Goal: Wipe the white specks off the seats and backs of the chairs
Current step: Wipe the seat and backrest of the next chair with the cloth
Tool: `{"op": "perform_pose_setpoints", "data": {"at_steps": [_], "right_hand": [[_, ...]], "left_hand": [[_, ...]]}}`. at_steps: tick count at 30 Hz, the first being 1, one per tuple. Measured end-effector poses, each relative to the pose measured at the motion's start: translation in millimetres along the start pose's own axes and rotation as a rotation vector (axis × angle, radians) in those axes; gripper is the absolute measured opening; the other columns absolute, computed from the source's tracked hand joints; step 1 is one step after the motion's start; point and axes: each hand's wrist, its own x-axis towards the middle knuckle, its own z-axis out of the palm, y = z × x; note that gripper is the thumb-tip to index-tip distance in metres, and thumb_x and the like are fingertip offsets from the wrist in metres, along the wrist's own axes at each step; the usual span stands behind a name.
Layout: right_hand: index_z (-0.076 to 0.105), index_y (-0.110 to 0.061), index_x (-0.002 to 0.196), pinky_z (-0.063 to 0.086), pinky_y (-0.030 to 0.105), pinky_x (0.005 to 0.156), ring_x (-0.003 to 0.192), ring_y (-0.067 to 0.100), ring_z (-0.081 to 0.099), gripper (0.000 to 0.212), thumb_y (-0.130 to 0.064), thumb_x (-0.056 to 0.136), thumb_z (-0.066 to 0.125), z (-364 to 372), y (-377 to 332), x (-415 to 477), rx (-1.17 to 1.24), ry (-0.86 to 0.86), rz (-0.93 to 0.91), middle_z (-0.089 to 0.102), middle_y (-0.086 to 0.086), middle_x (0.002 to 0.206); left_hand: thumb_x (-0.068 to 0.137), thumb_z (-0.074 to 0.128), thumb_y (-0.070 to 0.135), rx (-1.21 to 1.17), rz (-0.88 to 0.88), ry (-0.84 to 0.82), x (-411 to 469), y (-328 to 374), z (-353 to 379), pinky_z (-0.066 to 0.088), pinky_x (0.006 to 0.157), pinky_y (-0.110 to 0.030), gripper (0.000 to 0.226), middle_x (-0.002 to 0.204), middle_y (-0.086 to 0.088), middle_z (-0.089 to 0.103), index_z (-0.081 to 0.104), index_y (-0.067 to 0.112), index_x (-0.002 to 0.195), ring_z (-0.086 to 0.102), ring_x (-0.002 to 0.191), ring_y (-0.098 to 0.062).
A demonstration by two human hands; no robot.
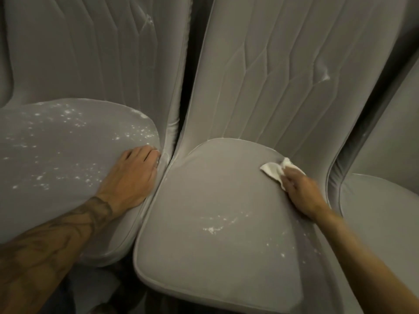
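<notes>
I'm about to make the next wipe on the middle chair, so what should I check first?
1. Cloth gripped by right hand: ok.
2. Cloth touching middle seat: ok.
3. Left hand clear of the wipe path, resting on left seat: ok.
4. Middle seat free of specks: not ok, white patch near front.
5. Left seat free of specks: not ok.
6. Cloth underside clean: cannot tell.

Left seat [56, 166] was thick w/ white specks [68, 116]; left hand [131, 175] rested flat at its right edge. Middle seat [215, 200] carried fewer specks (mostly front-centre & front-right) and a white cloth [275, 171] at back right, held down by right hand [301, 191].
</notes>
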Motion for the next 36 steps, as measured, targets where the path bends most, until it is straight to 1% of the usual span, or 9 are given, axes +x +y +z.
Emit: {"op": "perform_pose_setpoints", "data": {"at_steps": [3, 8, 14, 20, 25, 27, 29, 32, 36], "right_hand": [[0.059, -0.013, 0.137, 0.035, 0.035, 0.112, 0.138, 0.027, 0.046, 0.038, -0.025, 0.102, 0.051, 10, -16, -10, -0.023, 0.051, 0.028, 0.050, 0.007, 0.150], [0.061, -0.026, 0.136, 0.024, 0.015, 0.117, 0.137, 0.003, 0.043, 0.039, -0.042, 0.103, 0.047, 21, -34, -61, 0.056, -0.135, -0.315, 0.050, -0.011, 0.147], [0.060, -0.010, 0.136, 0.031, 0.030, 0.114, 0.138, 0.027, 0.047, 0.037, -0.021, 0.101, 0.055, 3, -2, -17, 0.011, 0.064, 0.000, 0.052, 0.007, 0.148], [0.060, -0.025, 0.135, 0.026, 0.019, 0.119, 0.136, 0.003, 0.043, 0.036, -0.037, 0.103, 0.049, 23, -24, -64, 0.044, -0.069, -0.378, 0.050, -0.011, 0.147], [0.060, -0.011, 0.135, 0.026, 0.014, 0.110, 0.138, 0.024, 0.048, 0.036, -0.019, 0.100, 0.056, -8, 31, -37, 0.026, 0.069, -0.023, 0.051, 0.004, 0.149], [0.061, -0.011, 0.135, 0.032, 0.026, 0.115, 0.139, 0.024, 0.047, 0.037, -0.023, 0.100, 0.055, -3, 19, -42, -0.005, 0.112, -0.035, 0.050, 0.004, 0.149], [0.061, -0.019, 0.135, 0.032, 0.030, 0.118, 0.138, 0.014, 0.046, 0.039, -0.034, 0.100, 0.053, 11, 1, -64, 0.050, 0.111, -0.157, 0.051, -0.003, 0.148], [0.056, -0.033, 0.137, 0.023, 0.012, 0.116, 0.137, -0.009, 0.037, 0.040, -0.049, 0.102, 0.045, 17, -1, -92, 0.079, 0.005, -0.316, 0.045, -0.024, 0.147], [0.063, -0.013, 0.132, 0.019, 0.004, 0.110, 0.135, 0.016, 0.048, 0.036, -0.026, 0.100, 0.054, -10, 37, -56, 0.037, 0.047, -0.172, 0.049, -0.010, 0.140]], "left_hand": [[0.100, 0.033, 0.022, -0.004, -0.010, -0.005, 0, -1, 2, 0.044, 0.093, -0.044, 0.028, 0.115, -0.005, 0.057, 0.055, 0.016, 0.115, 0.056, 0.105, -0.028], [0.103, 0.029, 0.023, -0.005, -0.003, -0.010, 0, -3, 4, 0.045, 0.092, -0.047, 0.030, 0.114, -0.006, 0.057, 0.055, 0.015, 0.117, 0.057, 0.104, -0.030], [0.101, 0.033, 0.023, -0.008, 0.001, 0.016, 0, -3, 4, 0.044, 0.093, -0.046, 0.029, 0.116, -0.007, 0.058, 0.055, 0.015, 0.119, 0.057, 0.105, -0.031], [0.099, 0.037, 0.022, -0.023, 0.002, 0.028, 0, -4, 5, 0.044, 0.093, -0.047, 0.031, 0.119, -0.010, 0.059, 0.057, 0.013, 0.122, 0.058, 0.106, -0.033], [0.098, 0.038, 0.021, -0.027, 0.002, 0.019, 0, -1, 0, 0.044, 0.094, -0.049, 0.035, 0.121, -0.013, 0.061, 0.059, 0.010, 0.123, 0.059, 0.108, -0.036], [0.097, 0.038, 0.020, -0.034, -0.001, 0.014, 0, -2, -2, 0.044, 0.095, -0.050, 0.036, 0.121, -0.014, 0.061, 0.059, 0.009, 0.123, 0.060, 0.109, -0.037], [0.097, 0.038, 0.021, -0.040, 0.000, 0.010, 0, -1, -3, 0.044, 0.095, -0.050, 0.036, 0.122, -0.014, 0.061, 0.059, 0.009, 0.123, 0.060, 0.110, -0.037], [0.097, 0.037, 0.021, -0.046, -0.005, 0.003, 0, -2, -4, 0.046, 0.095, -0.051, 0.037, 0.122, -0.013, 0.061, 0.059, 0.009, 0.123, 0.060, 0.110, -0.037], [0.097, 0.038, 0.021, -0.048, -0.003, 0.002, 0, -1, -4, 0.046, 0.097, -0.052, 0.037, 0.123, -0.015, 0.062, 0.060, 0.007, 0.124, 0.060, 0.113, -0.037]]}}
